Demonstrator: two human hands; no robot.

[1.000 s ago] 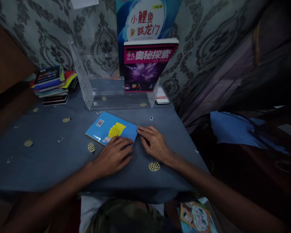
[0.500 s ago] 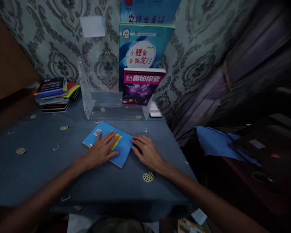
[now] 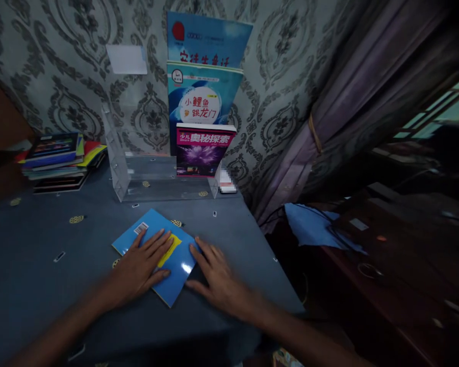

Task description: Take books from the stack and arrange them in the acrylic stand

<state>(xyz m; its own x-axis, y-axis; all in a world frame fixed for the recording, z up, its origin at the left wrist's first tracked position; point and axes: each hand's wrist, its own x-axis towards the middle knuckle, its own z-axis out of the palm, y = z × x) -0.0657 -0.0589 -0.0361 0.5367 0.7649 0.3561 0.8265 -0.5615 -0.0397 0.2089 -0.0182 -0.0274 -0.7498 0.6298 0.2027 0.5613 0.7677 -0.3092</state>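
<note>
Book (image 3: 179, 261), blue, lies askew on the worktop (image 3: 42, 275) under a flat, unclenched left hand (image 3: 141, 267), right hand (image 3: 216, 278) spread loosely at its right corner, step judged steadying; any lift calls for fingertips beneath that edge, sliding room running leftward, transparent stand (image 3: 164, 192) bounding the far side.

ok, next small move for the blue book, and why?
Probably pinch the right corner of the blue book with the right grip: its fingertips sit at that corner, while the left grip lies spread on top, seemingly steadying it.
</note>
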